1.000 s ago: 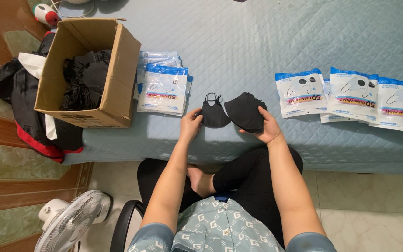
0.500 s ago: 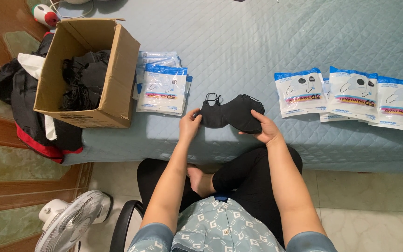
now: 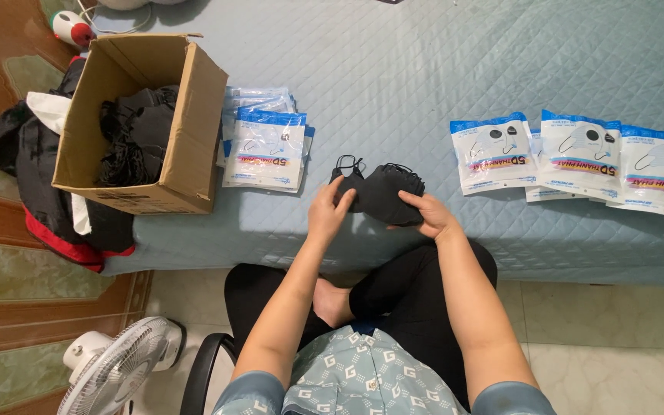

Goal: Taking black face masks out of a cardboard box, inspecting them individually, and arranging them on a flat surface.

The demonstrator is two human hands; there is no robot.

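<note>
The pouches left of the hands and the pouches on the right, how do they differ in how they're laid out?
The left pouches lie piled in an overlapping stack beside the cardboard box; the right pouches are spread in a row, side by side and slightly overlapping. The left stack sits close to the left hand; the right row lies farther from the right hand. Both are white pouches with blue tops, flat on the blue quilted surface.

1. An open cardboard box (image 3: 147, 123) stands at the bed's (image 3: 424, 77) left edge, with black fabric inside.
2. A stack of sealed white-and-blue packets (image 3: 267, 146) lies just beside the box.
3. Three more packets (image 3: 578, 157) lie in a row at the right.
4. A white fan (image 3: 117, 369) stands on the floor.
</note>
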